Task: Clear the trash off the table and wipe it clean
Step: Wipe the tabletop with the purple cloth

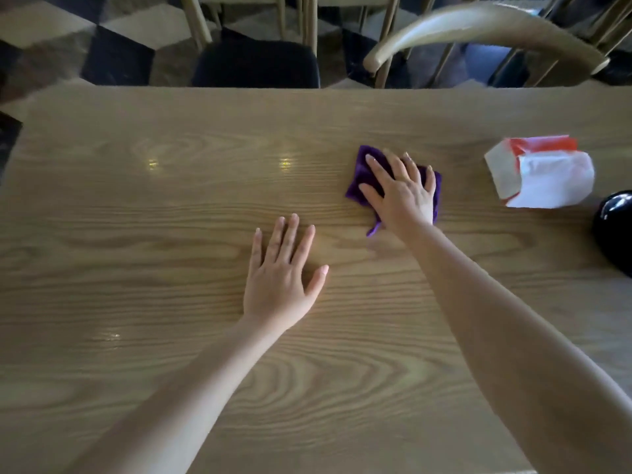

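Head view showed wiping under way: the right hand (402,193), fingers spread flat, pressed a soft purple cloth (362,181) onto the grained wooden tabletop (136,206). The left hand (282,271) lay open, palm down, holding nothing. A crumpled red-and-white paper bag (540,172) at the far right looked left to clear.

We count one desk (136,234). On it we count one purple cloth (359,179) at 1 o'clock, one red-and-white paper bag (547,179) at 2 o'clock, and one black rounded object (615,224) at 3 o'clock, cut off by the frame edge. We count two hands: one left hand (280,278), one right hand (403,193). Beyond the far edge, at 12 o'clock, we count at least two chairs: one dark-seated chair (256,63), one curved-back chair (478,25).
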Demonstrator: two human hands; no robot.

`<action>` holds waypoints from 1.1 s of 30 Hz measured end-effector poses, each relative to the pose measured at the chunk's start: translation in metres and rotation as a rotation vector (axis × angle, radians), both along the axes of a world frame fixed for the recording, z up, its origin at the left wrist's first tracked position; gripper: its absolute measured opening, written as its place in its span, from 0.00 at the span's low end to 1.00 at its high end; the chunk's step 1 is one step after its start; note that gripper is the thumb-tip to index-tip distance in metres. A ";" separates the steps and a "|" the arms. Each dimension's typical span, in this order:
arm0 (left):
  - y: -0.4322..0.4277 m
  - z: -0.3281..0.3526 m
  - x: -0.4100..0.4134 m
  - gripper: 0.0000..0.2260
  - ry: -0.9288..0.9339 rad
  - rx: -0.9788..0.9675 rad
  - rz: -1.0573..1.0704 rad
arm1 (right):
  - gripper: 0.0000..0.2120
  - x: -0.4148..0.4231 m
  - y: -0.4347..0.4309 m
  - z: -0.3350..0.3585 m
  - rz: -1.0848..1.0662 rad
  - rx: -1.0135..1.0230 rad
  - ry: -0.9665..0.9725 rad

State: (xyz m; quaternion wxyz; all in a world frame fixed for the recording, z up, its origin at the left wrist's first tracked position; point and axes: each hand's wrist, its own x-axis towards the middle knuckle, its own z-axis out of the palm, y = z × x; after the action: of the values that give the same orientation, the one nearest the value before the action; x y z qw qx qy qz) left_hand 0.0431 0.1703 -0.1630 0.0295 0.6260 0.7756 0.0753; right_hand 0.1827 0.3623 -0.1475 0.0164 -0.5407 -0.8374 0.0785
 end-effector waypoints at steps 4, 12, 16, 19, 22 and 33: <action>0.001 0.000 0.000 0.29 0.008 -0.022 -0.013 | 0.25 -0.029 0.061 0.003 0.065 -0.010 -0.019; 0.002 0.000 -0.002 0.29 0.008 -0.043 0.001 | 0.27 -0.038 0.120 0.011 0.189 0.005 -0.021; 0.002 -0.001 -0.003 0.28 0.002 -0.042 -0.004 | 0.26 -0.011 0.094 0.008 0.105 0.018 0.019; 0.000 -0.002 -0.004 0.28 0.008 -0.037 -0.002 | 0.26 0.018 0.056 0.006 0.038 -0.001 0.013; 0.000 0.000 -0.004 0.29 0.008 -0.052 0.002 | 0.26 0.040 0.001 0.006 -0.060 -0.026 0.010; -0.002 0.018 -0.006 0.27 -0.377 -0.128 -0.073 | 0.30 0.040 -0.257 0.013 -0.198 -0.116 0.021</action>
State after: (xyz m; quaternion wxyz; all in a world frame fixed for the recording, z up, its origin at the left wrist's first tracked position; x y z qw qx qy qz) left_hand 0.0368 0.1686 -0.1449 0.2168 0.6255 0.7362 0.1405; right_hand 0.2228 0.1052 -0.1348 0.0017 -0.6200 -0.7737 0.1307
